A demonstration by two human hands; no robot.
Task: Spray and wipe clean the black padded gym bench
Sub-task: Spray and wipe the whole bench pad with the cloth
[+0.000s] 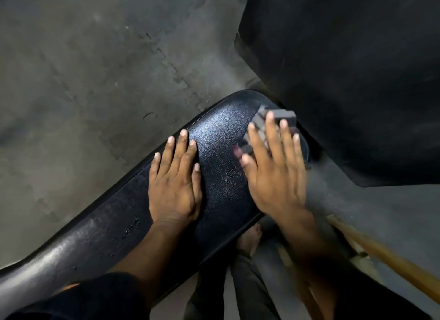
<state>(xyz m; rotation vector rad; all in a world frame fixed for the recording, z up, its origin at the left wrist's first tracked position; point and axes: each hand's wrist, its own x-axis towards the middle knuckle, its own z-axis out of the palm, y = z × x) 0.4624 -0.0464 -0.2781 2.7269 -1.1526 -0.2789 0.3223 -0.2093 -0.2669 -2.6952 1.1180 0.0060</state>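
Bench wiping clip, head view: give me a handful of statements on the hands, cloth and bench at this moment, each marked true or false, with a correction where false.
1. The left hand lies flat, palm down, on the bench. True.
2. The right hand presses a dark cloth onto the pad near its rounded end. True.
3. The left hand holds a spray bottle. False: it is empty and spread open, and no bottle shows in this view.
4. The right hand is sharp and still. False: it is blurred, which suggests it is mid-wipe.
5. A bare foot shows on the floor below the bench edge. True.
6. The cloth is bright white. False: it looks dark grey.
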